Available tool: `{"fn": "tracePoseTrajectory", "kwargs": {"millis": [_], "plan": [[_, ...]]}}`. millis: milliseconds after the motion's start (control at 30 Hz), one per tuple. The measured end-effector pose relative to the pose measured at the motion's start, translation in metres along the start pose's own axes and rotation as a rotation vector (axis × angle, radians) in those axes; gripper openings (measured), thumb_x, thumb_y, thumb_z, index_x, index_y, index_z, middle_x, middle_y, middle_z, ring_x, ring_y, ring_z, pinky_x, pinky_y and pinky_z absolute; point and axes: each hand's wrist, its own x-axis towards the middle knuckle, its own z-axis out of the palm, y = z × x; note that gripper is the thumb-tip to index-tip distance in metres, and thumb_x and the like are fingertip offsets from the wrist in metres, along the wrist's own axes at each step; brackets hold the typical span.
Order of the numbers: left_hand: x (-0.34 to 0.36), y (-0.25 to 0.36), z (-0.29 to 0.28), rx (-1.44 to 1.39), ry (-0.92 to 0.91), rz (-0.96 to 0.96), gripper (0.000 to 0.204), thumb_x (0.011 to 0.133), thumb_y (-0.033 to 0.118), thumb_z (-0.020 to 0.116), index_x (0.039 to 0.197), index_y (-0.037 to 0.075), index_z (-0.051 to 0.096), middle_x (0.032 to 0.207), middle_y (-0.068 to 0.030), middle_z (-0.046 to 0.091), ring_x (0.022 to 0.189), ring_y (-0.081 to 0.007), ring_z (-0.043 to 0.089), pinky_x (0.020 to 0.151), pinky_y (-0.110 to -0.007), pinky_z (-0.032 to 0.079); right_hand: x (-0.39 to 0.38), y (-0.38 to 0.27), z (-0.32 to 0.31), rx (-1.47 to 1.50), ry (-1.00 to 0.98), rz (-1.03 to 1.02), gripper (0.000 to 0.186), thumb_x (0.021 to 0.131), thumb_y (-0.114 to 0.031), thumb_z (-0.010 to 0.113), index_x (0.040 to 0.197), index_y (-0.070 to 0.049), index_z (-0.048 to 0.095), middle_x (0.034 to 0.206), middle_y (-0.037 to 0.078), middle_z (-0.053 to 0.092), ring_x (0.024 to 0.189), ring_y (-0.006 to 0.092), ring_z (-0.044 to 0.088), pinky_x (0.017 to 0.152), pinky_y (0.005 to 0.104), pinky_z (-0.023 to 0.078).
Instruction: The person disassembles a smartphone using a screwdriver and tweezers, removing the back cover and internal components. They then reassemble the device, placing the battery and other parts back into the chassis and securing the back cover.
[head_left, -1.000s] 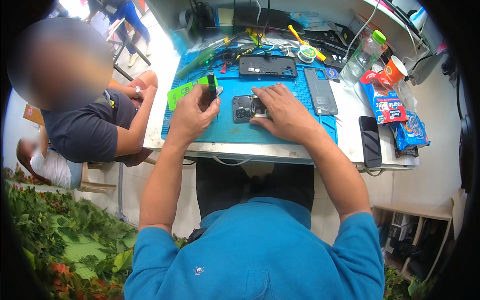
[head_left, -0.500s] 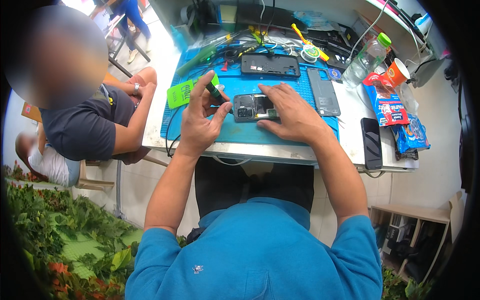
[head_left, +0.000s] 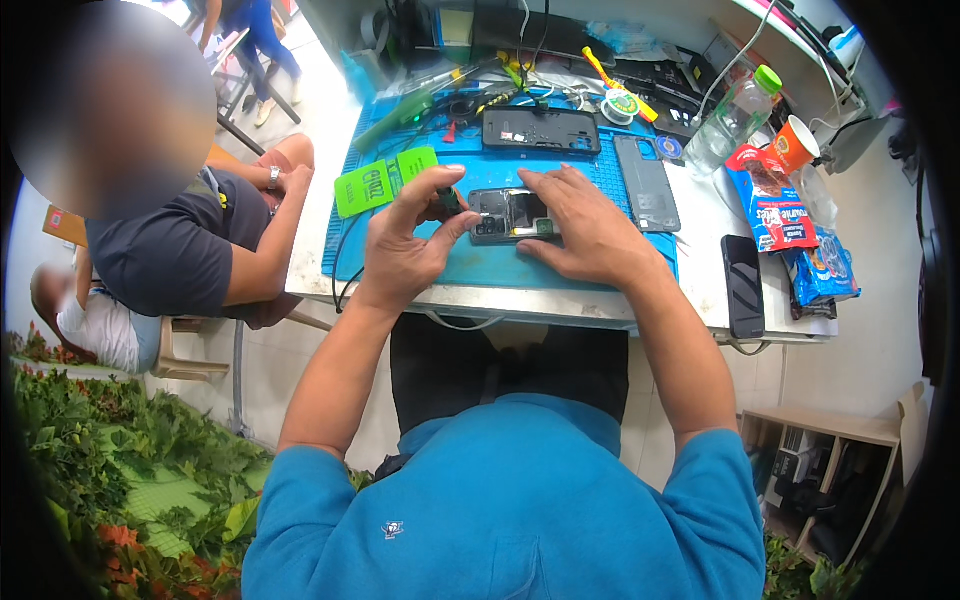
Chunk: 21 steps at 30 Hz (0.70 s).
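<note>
We see an opened dark-grey rectangular phone with its inner parts bared [head_left: 515,212] lying flat on a bright-blue work mat [head_left: 480,268] over the white surface [head_left: 460,296]. At the phone's left end, our left hand [head_left: 412,240] has its thumb and index finger pinching a dark-green cylindrical tool [head_left: 449,202]; we cannot tell whether its tip touches the phone. Over the phone's right end, our right hand [head_left: 592,228] has its fingers spread, thumb by the near edge and index finger by the far one. Beyond the phone lies an empty black plastic frame [head_left: 540,131]; right of it, a grey flat back cover [head_left: 647,185]; left of it, a lime-green card [head_left: 385,182].
</note>
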Motion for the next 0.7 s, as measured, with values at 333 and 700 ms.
{"fn": "tracePoseTrajectory", "kwargs": {"millis": [333, 700], "plan": [[0.009, 0.011, -0.015, 0.030, -0.029, -0.065, 0.055, 0.100, 0.000, 0.084, 0.151, 0.009, 0.065, 0.136, -0.0098, 0.078, 0.108, -0.0178, 0.078, 0.096, -0.032, 0.063, -0.001, 0.003, 0.002, -0.033, 0.019, -0.012, 0.088, 0.091, -0.033, 0.089, 0.161, 0.005, 0.052, 0.147, 0.026, 0.067, 0.144, 0.0422, 0.058, 0.135, 0.0558, 0.036], [0.037, 0.037, -0.027, 0.023, -0.199, -0.090, 0.055, 0.100, 0.001, 0.083, 0.152, 0.009, 0.069, 0.117, -0.0089, 0.079, 0.102, -0.0147, 0.077, 0.088, -0.031, 0.062, 0.002, 0.002, -0.001, -0.049, -0.045, -0.015, 0.088, 0.093, -0.038, 0.089, 0.161, 0.004, 0.053, 0.149, 0.025, 0.066, 0.146, 0.0413, 0.058, 0.136, 0.0571, 0.033]]}}
